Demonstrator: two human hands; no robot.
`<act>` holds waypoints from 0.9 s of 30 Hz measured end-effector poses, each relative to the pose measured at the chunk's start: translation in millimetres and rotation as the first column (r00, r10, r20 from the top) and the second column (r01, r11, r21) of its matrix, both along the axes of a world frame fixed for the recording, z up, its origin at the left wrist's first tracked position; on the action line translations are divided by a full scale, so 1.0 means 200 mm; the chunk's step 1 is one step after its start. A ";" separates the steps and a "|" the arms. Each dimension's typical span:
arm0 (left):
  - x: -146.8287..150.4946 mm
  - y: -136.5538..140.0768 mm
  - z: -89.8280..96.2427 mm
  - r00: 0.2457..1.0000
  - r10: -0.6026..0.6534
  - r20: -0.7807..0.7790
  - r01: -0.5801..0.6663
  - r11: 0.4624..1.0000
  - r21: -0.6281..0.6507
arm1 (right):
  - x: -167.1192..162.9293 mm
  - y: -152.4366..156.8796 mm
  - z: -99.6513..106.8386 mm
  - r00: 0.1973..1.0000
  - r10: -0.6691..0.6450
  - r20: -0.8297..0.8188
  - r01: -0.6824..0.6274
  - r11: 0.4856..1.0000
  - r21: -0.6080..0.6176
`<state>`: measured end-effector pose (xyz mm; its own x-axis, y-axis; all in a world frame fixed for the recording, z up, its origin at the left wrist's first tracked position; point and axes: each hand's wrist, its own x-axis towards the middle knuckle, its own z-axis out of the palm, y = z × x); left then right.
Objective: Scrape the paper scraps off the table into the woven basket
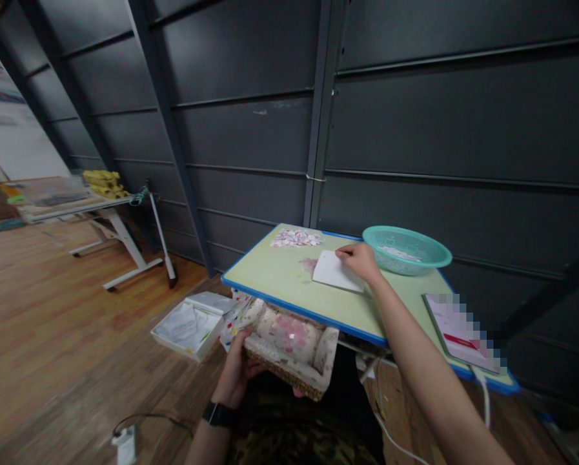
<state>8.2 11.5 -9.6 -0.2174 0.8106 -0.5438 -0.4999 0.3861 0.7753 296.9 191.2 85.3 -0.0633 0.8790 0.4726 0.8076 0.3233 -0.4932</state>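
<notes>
1. Dark grey panelled wall (415, 116) dead ahead, wooden floor (51, 310) below, and a pale green table (279, 274) with a blue rim right in front of the person.
2. Right hand (361, 260) is out over the table, fingers curled down onto the top edge of a white card (332, 271), pinching it while the card lies flat on the green top.
3. Just beyond that hand sits a teal basket (408, 248), with something white in it.
4. Beside the card there's a small pinkish heap (309, 265), and farther back a bigger pile of pink and white scraps (296, 238).
5. Left hand (235, 371) is down below the table's near edge, fingers wrapped around the end of a wicker basket with a floral liner (289, 352), held at lap level; pink bits lie inside it.
6. A black watch (219, 414) rides on that wrist.
7. An open white box (192, 323) lies on the floor just left of the basket.
8. A tablet (456, 329) rests at the table's right end.
</notes>
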 end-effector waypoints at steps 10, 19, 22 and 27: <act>0.01 0.00 0.00 1.000 -0.003 0.021 0.003 1.000 0.018 | -0.11 -0.01 -0.04 0.994 0.112 -0.015 -0.112 0.958 -0.263; 0.02 -0.01 -0.01 1.000 0.007 0.014 -0.007 1.000 0.018 | -0.30 -0.05 -0.13 0.911 0.243 0.334 -0.152 0.949 -0.277; 0.02 0.00 0.00 0.999 0.029 0.021 -0.029 1.000 0.005 | -0.32 -0.05 -0.14 0.894 0.269 0.358 -0.171 0.944 -0.283; 0.03 0.00 0.00 1.000 0.019 0.020 -0.019 1.000 0.013 | -0.30 -0.03 -0.16 0.894 0.281 0.350 -0.187 0.942 -0.278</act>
